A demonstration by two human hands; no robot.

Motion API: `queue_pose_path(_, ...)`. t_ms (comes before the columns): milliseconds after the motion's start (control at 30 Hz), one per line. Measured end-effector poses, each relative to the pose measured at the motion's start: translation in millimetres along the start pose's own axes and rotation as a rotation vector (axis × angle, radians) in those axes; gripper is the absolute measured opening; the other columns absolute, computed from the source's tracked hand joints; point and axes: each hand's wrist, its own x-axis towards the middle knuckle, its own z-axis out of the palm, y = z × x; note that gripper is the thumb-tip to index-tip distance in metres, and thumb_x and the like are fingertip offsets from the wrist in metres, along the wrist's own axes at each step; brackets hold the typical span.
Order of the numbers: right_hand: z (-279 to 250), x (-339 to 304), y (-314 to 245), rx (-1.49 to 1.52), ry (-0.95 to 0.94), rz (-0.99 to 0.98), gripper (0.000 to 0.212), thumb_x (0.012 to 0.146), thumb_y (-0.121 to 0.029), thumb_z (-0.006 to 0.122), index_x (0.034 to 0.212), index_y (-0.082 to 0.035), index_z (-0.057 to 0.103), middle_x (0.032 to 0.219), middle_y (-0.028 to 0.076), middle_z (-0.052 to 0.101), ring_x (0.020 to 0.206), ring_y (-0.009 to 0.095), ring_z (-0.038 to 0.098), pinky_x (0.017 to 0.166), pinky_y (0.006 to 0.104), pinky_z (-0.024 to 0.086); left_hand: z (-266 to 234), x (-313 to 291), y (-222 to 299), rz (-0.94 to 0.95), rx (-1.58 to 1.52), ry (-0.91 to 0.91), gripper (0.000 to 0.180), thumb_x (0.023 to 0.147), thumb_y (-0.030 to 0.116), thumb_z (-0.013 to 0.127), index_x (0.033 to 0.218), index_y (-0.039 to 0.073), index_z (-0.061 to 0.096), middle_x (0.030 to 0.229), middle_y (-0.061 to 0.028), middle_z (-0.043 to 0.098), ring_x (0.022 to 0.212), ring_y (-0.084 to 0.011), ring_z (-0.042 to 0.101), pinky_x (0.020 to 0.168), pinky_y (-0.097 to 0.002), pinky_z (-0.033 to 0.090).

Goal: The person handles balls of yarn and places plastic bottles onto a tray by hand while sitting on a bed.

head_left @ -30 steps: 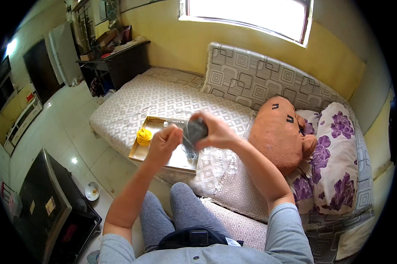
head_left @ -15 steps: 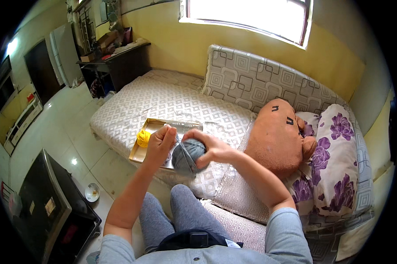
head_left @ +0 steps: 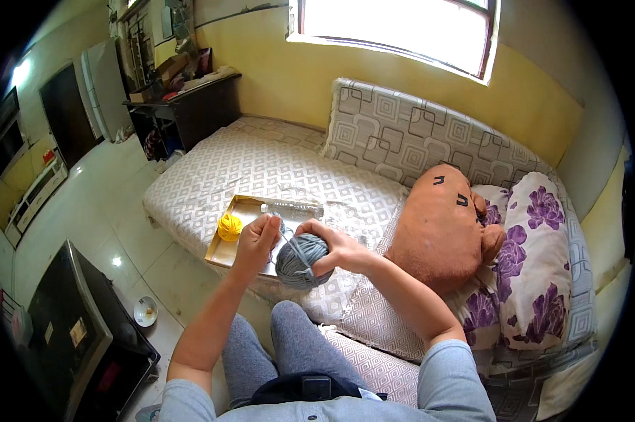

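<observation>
My right hand [head_left: 336, 249] is wrapped round a ball of grey yarn [head_left: 301, 263], fingers over its top and right side. Close by on the left, my left hand [head_left: 258, 243] is closed in a pinch on a strand of the same yarn, which runs across to the ball. Both hands are raised over a shallow cardboard box [head_left: 221, 253] on the sofa. In that box lie a ball of yellow yarn [head_left: 229, 227] and, along the far side, a clear plastic bottle [head_left: 294, 208]. My hands and the grey ball hide part of the box.
The sofa seat [head_left: 212, 165] has a patterned cover. To the right rest a big brown plush toy [head_left: 430, 232] and a floral pillow [head_left: 535, 260]. A dark cabinet [head_left: 74, 330] stands on the floor at left, beside a white bowl [head_left: 145, 311]. A dark desk [head_left: 198, 105] stands at the back.
The grey yarn ball has turned in my right hand and is less blurred. My left hand has lowered slightly, still pinching the strand. The view has shifted a little.
</observation>
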Motion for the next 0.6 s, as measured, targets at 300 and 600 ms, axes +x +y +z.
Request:
queue_pose_path(300, -12.7, 14.5, 4.7, -0.668, 0.529, -0.198, 0.062, 0.05, -0.012, 0.072, 0.105, -0.006, 0.044, 0.094, 0.013, 0.054, 0.088, 0.026, 0.054, 0.079, 0.0333, 0.043, 25.7, -26.4, -9.3, 0.016, 0.09, -0.177, 0.035, 0.093, 0.032, 0.045, 0.065, 0.01, 0.046, 0.057, 0.0069, 0.038, 0.051, -0.0009, 0.031, 0.044, -0.0186, 0.024)
queue_pose_path(600, -5.9, 20.8, -15.5, 0.565, 0.362, -0.229, 0.076, 0.044, -0.01, 0.07, 0.113, -0.006, 0.039, 0.101, 0.007, 0.049, 0.094, 0.016, 0.05, 0.083, 0.0263, 0.041, 4.5, -11.9, -44.5, -0.167, -0.019, -0.162, 0.032, 0.092, 0.03, 0.047, 0.07, 0.007, 0.051, 0.059, 0.0046, 0.044, 0.053, -0.001, 0.036, 0.046, -0.0193, 0.029)
